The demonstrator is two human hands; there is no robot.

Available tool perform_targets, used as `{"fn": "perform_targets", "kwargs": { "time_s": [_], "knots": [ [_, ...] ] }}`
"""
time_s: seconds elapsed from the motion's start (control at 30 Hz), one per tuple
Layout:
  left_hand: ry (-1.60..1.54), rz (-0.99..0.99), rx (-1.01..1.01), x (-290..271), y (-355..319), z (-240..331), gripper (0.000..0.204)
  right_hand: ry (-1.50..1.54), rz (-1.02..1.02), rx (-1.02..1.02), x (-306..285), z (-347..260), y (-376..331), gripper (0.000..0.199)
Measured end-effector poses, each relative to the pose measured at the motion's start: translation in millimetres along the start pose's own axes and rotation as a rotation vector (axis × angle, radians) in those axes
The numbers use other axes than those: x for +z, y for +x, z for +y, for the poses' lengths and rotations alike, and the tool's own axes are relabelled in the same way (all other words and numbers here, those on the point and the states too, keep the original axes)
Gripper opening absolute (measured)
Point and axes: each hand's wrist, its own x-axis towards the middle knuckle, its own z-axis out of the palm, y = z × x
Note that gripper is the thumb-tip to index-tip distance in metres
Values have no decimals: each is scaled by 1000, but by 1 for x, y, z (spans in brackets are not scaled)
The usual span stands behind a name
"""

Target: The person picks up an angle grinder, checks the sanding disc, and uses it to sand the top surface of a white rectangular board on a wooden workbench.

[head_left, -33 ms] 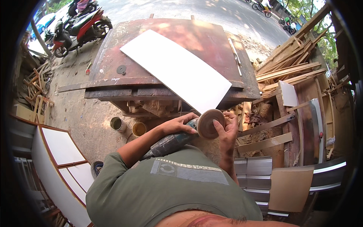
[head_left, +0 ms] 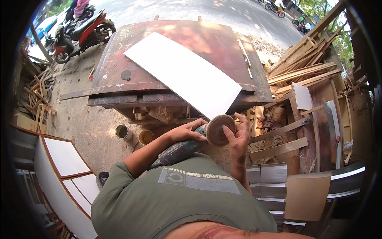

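Left hand: from the head view, we see our left hand (head_left: 190,132) grasping the dark teal-and-grey power grinder (head_left: 177,152) near its head.
Right hand: our right hand (head_left: 238,138) lays its thumb on the face of the round brown sanding disc (head_left: 216,131), fingers curled beside the rim; we cannot tell whether they pinch it.
Grinder: it lies close against our green cloth shirt (head_left: 183,203), its disc facing us.
Board: beyond the disc, we see a long white rectangular board (head_left: 185,75) slanting across the stained reddish-brown worktable (head_left: 199,36).
Tabletop: left of the board, we see a small dark round disc (head_left: 125,75).
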Motion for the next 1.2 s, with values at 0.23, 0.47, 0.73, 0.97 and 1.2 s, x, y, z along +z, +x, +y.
{"fn": "perform_targets", "kwargs": {
  "time_s": [0.23, 0.47, 0.73, 0.97, 1.2],
  "knots": [
    [9, 19, 66, 19, 20, -6, 73, -294, -46, 21, -47, 14, -3, 30],
    [25, 29, 36, 35, 27, -4, 71, -14, -51, -39, -52, 11, -8, 45],
    [23, 8, 29, 46, 29, -3, 70, 58, 13, -22, -65, 16, -27, 39],
    [21, 12, 30, 47, 30, -9, 70, -43, -22, 12, -66, 8, -30, 52],
    [41, 10, 31, 37, 30, -18, 73, 79, 34, -7, -50, 6, -34, 54]
  ]
}}
